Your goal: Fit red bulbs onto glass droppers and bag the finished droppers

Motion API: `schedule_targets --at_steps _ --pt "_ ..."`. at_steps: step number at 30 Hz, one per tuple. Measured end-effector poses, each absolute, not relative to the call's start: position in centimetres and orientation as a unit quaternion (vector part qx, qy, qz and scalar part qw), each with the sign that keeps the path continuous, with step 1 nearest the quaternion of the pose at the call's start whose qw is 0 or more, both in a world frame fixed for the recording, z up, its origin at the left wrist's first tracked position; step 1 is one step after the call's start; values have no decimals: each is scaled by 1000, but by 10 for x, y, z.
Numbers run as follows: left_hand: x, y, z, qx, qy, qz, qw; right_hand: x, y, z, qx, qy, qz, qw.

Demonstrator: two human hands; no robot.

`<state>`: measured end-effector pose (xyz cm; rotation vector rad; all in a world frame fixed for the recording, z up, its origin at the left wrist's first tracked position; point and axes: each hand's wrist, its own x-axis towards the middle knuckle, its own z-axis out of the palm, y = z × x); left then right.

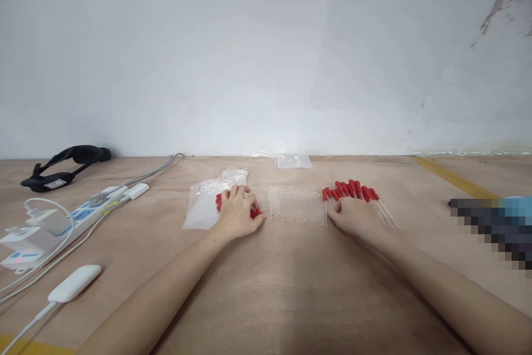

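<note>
My left hand rests with its fingers spread over a small pile of red rubber bulbs, at the right edge of a clear plastic bag. Between my hands lies a row of thin clear tubes, side by side. My right hand is closed at the right end of this row. Its thumb and fingertip are at a dropper with a red bulb; the other fingers are hidden. Several more red-bulbed droppers lie behind and to the right of that hand.
A small zip bag lies by the wall. On the left are a power strip with plugs and cables, a white oblong device on a cable and a black headband. A blurred dark object lies at the right.
</note>
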<state>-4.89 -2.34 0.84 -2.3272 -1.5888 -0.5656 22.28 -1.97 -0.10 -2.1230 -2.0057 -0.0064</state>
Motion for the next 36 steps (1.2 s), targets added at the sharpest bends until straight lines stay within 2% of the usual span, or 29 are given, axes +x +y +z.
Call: schedule_targets --at_steps 5,10,12,14,18,23,29,36 --pt "-47 -24 5 -809 -538 -185 148 224 -17 -7 -713 -693 -17 107" --pt "-45 -24 7 -793 -540 -218 179 224 -22 7 -724 -682 -16 107" --pt "-43 -26 11 -788 -535 -241 187 223 -25 9 -721 -680 -10 135" --pt "-39 -30 14 -794 -515 -268 181 220 -26 6 -699 -685 8 205" --pt "-27 -46 11 -842 -445 -295 75 215 -29 -16 -578 -741 39 339" --pt "-14 -62 -10 -862 -427 -265 -65 213 -34 -34 -446 -801 30 398" --pt "-8 -56 -20 -845 -424 -306 -112 207 -44 -27 -388 -828 38 403" --pt "-9 -53 -19 -787 -439 -398 -171 202 -56 -20 -455 -806 133 355"
